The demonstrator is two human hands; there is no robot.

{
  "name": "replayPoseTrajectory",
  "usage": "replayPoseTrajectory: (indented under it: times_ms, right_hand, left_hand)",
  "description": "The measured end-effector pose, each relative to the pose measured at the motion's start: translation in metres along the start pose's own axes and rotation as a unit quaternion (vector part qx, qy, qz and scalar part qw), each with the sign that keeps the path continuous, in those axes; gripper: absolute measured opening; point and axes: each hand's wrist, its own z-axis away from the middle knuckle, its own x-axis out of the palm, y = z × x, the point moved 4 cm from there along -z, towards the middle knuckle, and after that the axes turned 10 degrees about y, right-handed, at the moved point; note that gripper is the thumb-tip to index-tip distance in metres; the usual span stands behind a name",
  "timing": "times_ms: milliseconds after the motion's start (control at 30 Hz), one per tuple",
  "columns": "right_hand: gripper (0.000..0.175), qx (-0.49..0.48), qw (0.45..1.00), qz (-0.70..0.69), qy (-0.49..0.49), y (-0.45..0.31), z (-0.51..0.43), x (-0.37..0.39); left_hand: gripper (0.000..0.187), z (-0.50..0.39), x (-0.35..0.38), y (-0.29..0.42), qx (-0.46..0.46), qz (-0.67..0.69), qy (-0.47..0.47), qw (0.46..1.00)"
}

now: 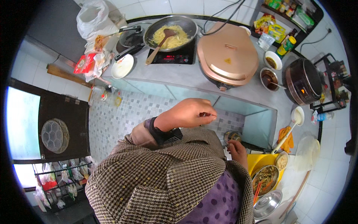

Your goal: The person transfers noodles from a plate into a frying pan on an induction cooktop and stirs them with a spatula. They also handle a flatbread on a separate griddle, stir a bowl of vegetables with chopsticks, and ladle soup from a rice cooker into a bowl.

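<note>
My left hand (190, 113), with a dark band at the wrist, hovers in front of my body. Its fingers are curled in to the thumb, and nothing shows in it. Lower on the right, my right hand (237, 152) hangs beside the yellow board (249, 160), loosely bent with no object visible. Across the counter stands a closed rose-gold electric griddle (228, 53). To its left, a frying pan (193, 23) of pale yellow shreds sits on an induction cooker (183, 58). A wooden spatula (160, 46) rests in the pan.
Bowls of sauce (274, 60) and a dark cooker pot (302, 81) stand at the right. Further down are a long-handled ladle (284, 140), an orange cloth (285, 141), a metal bowl of cooked vegetables (275, 176) and a steel basin (268, 205). A white plate (123, 67) lies left.
</note>
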Motion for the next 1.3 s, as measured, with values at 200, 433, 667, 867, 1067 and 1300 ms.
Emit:
replayPoseTrajectory:
  times_ms: [200,433,667,867,1067,1300]
  right_hand:
    - [0.021,-0.045,0.993,0.06,-0.095,-0.006,-0.02,0.016]
    - [0.022,-0.097,0.992,0.073,-0.029,0.011,-0.026,0.009]
    - [0.022,0.104,0.987,0.108,0.051,0.033,0.028,0.05]
    - [0.019,0.151,0.984,0.05,0.079,-0.03,0.011,0.189]
    - [0.022,-0.012,0.975,0.106,0.196,-0.187,-0.111,0.284]
    - [0.06,-0.171,0.941,0.275,0.096,-0.298,-0.253,0.393]
  left_hand:
    - [0.013,0.042,-0.047,-0.026,-0.016,-0.065,0.095,0.993]
    - [0.027,0.149,-0.252,-0.157,-0.335,-0.247,0.262,0.871]
    - [0.032,0.143,-0.45,-0.346,-0.264,-0.412,0.149,0.859]
    - [0.028,0.1,-0.526,-0.455,-0.247,-0.377,0.101,0.887]
    - [0.029,0.045,-0.491,-0.415,-0.149,-0.234,0.083,0.957]
    - [0.063,0.069,-0.395,-0.379,0.026,-0.215,-0.009,0.976]
